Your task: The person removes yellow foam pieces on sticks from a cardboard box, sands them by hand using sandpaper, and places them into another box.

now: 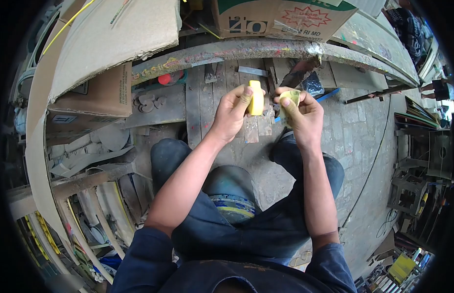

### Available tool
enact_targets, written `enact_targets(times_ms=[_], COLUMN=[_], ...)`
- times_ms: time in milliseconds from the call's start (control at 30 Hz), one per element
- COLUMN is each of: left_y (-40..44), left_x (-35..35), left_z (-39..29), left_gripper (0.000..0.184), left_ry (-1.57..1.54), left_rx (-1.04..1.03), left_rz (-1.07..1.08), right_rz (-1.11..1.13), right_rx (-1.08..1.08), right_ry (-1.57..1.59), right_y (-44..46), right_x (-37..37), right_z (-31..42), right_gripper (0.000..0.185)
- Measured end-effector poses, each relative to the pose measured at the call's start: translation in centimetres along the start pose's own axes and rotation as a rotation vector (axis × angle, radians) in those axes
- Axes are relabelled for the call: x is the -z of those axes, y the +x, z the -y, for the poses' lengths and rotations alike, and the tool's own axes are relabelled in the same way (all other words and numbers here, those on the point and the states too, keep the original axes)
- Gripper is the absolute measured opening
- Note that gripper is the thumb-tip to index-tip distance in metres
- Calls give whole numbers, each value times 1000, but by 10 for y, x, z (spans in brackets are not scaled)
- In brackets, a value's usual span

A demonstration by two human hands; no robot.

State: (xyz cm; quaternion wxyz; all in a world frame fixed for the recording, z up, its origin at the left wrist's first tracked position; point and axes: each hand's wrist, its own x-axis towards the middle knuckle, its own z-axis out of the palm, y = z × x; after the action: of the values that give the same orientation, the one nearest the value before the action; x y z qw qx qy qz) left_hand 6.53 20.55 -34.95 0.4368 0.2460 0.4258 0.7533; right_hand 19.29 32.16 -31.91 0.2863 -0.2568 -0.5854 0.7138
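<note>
My left hand (233, 108) grips a small yellow block-like piece (256, 98) with rounded ends, held upright between thumb and fingers. What kind of object it is I cannot make out. A little to the right, my right hand (305, 112) pinches a thin, pale yellow folded piece of sandpaper (289, 105), its thumb pressed on the front. Both hands are raised above my knees at about the same height. The sandpaper and the yellow piece are apart, with a narrow gap between them.
A worn wooden bench edge (222, 52) runs across in front, with a printed cardboard box (285, 22) on it. More cardboard (90, 93) stands at left. Beneath the bench lie boards (197, 107) and a red-capped container (164, 79). Shelves with clutter (408, 190) line the right, beside the paved floor (351, 132).
</note>
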Motion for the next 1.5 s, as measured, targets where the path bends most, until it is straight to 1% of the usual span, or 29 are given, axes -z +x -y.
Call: enact_targets(times_ms=[33, 67, 133, 167, 233, 300, 367, 400, 500, 533, 567, 633, 667, 700, 733, 767, 833, 867, 900, 967, 1000, 1100, 1167, 1233, 1333, 1367, 1433, 1467, 1500], left_y=[0, -2, -6, -6, -5, -7, -10, -11, -13, -13, -13, -12, -11, -11, -10, -9, -10, -10, -8, -7, -8, -9, -7, -7, -5, -4, -5, -6, -6], left_x=[-1, -3, -10, -7, -5, -5, -5, -4, -4, -3, -3, -1, -1, -3, -6, -8, -8, -8, -6, -2, -1, 1, 1, -2, -4, -3, -1, -1, -1], left_z=[0, 0, -10, -5, 5, 4, -5, -5, -2, -1, -2, -4, -5, -5, -4, -3, -6, -6, -5, -1, 0, 1, 1, 0, -2, -2, -2, -1, 0], left_gripper=[37, 37, 40, 40, 43, 46, 45, 45, 47, 48, 49, 49, 50, 50, 49, 48, 48, 48, 48, 46, 46, 45, 45, 45, 46, 46, 47, 47, 47], left_ry=[57, 57, 125, 126, 529, 597, 740, 741, 683, 679, 675, 708, 741, 742, 728, 713, 755, 794, 792, 864, 861, 916, 877, 876, 877, 879, 907, 935, 933], left_rx=[30, 35, 154, 157, -132, -170, -206, -206, -254, -260, -269, -274, -278, -277, -270, -262, -277, -295, -294, -346, -343, -384, -445, -436, -407, -385, -386, -388, -387], left_rz=[-63, -62, -43, -42, -11, -47, 18, 13, 68, 78, 87, 114, 139, 137, 61, -14, -40, -67, -69, -35, -39, -24, -42, -69, -108, -120, -120, -118, -116], right_rz=[37, 105, 162, 176, 196, 227, 279, 251, 165, 160, 159, 98, 100, -4, -109, -109, -4, 65, 65, 158, 181, 188, 182, 121, 28, 28, -41, -25, -27], right_rx=[74, 198, 197, 207, 168, 129, 144, 51, -11, 40, 40, 153, 153, 150, 145, 145, 57, -14, -17, 41, 23, -21, 7, 48, 20, 19, -1, 72, 71], right_ry=[87, -5, -67, -93, -167, -241, -321, -141, -132, -217, -219, -215, -214, -333, -451, -449, 87, 207, 205, 37, -150, -81, -23, -99, -209, -209, 37, 126, 125], right_y=[-1, -1, -2, -2, 0, 0, 0, 0, 2, 2, 2, 2, 1, -1, -1, -1, 0, 0, -1, -4, -4, -2, -2, -3, -4, -4, -4, -2, -3], right_x=[-4, -6, -10, -12, -9, -6, -6, -9, -2, -2, -2, -4, -4, -5, -6, -8, -15, -15, -14, -12, -11, -10, -15, -15, -15, -15, -14, -16, -16], right_z=[0, -4, -6, -5, -7, -6, 4, 8, 9, 6, 5, 0, -3, -6, -8, -9, -7, -2, -3, -7, -7, -4, -2, -4, -5, -5, -3, -6, -6], right_gripper=[19, 20, 27, 31, 32, 33, 33, 35, 36, 38, 38, 40, 40, 40, 39, 39, 36, 33, 33, 32, 32, 33, 33, 33, 33, 33, 33, 32, 32])
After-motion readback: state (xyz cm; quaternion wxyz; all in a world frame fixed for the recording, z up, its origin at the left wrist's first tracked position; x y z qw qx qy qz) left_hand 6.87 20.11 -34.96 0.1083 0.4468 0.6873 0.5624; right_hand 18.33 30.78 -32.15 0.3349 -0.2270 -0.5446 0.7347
